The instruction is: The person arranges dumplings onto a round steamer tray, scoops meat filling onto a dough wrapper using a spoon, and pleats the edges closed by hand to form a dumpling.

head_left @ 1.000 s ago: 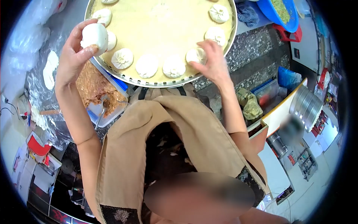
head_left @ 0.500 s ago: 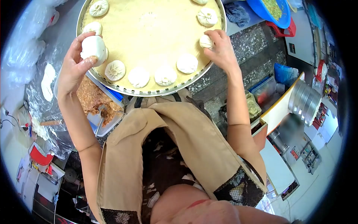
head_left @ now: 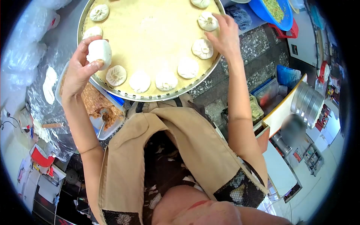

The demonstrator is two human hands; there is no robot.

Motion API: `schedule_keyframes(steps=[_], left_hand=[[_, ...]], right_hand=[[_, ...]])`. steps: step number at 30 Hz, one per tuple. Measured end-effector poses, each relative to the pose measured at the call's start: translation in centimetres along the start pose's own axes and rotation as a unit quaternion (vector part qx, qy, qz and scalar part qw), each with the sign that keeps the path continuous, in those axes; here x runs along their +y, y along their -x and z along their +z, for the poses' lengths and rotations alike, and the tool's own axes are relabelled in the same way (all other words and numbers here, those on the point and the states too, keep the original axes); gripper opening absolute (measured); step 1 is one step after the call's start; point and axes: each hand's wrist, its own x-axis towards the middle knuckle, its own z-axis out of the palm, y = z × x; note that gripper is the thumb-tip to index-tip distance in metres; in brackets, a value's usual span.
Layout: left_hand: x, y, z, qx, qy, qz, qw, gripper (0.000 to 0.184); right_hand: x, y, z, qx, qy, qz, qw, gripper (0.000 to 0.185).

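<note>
Pinching a thick white dough-like cylinder (head_left: 99,54) between thumb and fingers, the left hand (head_left: 79,71) held it over the left rim of a large round metal-rimmed tray with a yellow woven lining (head_left: 157,41). I located the cylinder between two of the round white pleated buns (head_left: 116,75) arranged along the tray edge. The right hand (head_left: 227,37) was positioned over the opposite rim, thumb and forefinger spread apart, forefinger beside the upper right side of a white gathered-top bun (head_left: 207,21); I could not tell whether it made contact. A second gathered bun (head_left: 202,49) lay just below the thumb. Below the left forearm I noted a clear plastic tub of brown filling (head_left: 93,99) containing a metal spoon (head_left: 101,126). A blue plastic bowl (head_left: 287,20) stood beyond the right hand.
</note>
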Motion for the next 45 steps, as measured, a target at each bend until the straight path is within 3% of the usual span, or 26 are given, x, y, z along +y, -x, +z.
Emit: schedule_keyframes(steps=[1, 3, 7, 12, 21, 24, 27, 28, 30, 31, 33, 36, 41, 45], left_hand=[[0.0, -0.1, 0.2, -0.001, -0.001, 0.003, 1.0, 0.074], [0.0, -0.2, 0.6, 0.004, -0.016, 0.005, 1.0, 0.079], [-0.3, -0.1, 0.3, -0.004, -0.017, 0.012, 1.0, 0.079], [-0.6, -0.1, 0.0, -0.003, 0.005, 0.008, 1.0, 0.08], [-0.5, -0.1, 0.3, -0.014, 0.014, -0.002, 1.0, 0.074], [-0.5, 0.0, 0.1, -0.007, 0.018, -0.008, 1.0, 0.072], [-0.5, -0.3, 0.2, -0.006, 0.012, -0.015, 1.0, 0.069], [-0.5, -0.4, 0.4, -0.006, 0.011, -0.011, 1.0, 0.069], [-0.4, -0.5, 1.0, -0.015, 0.007, -0.007, 1.0, 0.067], [-0.3, -0.6, 1.2, -0.014, 0.001, -0.004, 1.0, 0.065], [-0.1, -0.6, 1.5, -0.016, 0.003, -0.008, 1.0, 0.064], [0.1, -0.6, 1.8, -0.017, 0.003, -0.018, 1.0, 0.062], [-0.7, -1.6, 1.6, -0.033, -0.041, -0.018, 0.998, 0.063], [0.6, -4.7, 4.3, -0.066, -0.105, 0.008, 0.992, 0.06]], right_hand=[[0.5, -0.8, 1.0, 0.003, 0.001, 0.0, 1.0, 0.059], [1.5, -2.3, 2.9, -0.092, 0.001, -0.018, 0.996, 0.059], [2.6, -3.5, 3.2, -0.124, -0.031, -0.009, 0.992, 0.056], [2.7, -2.8, 0.4, -0.093, -0.073, 0.0, 0.993, 0.051], [2.9, -2.7, 2.4, -0.144, -0.063, -0.019, 0.987, 0.052], [3.7, -4.5, 0.1, -0.011, -0.085, 0.013, 0.996, 0.055], [3.4, -7.7, -0.1, 0.01, -0.078, -0.007, 0.997, 0.055], [2.6, -8.7, 0.8, 0.038, -0.058, -0.077, 0.995, 0.055], [1.1, -10.5, 1.6, -0.102, -0.012, -0.054, 0.993, 0.078], [0.5, -10.9, 2.6, -0.1, -0.011, -0.055, 0.993, 0.078], [0.0, -11.3, 4.8, -0.09, 0.063, -0.037, 0.993, 0.056], [1.1, -12.9, 4.6, -0.164, 0.012, -0.015, 0.986, 0.057], [1.8, -12.6, 2.2, -0.151, -0.039, -0.024, 0.987, 0.054], [2.3, -12.0, 5.0, -0.178, 0.023, -0.059, 0.982, 0.051]])
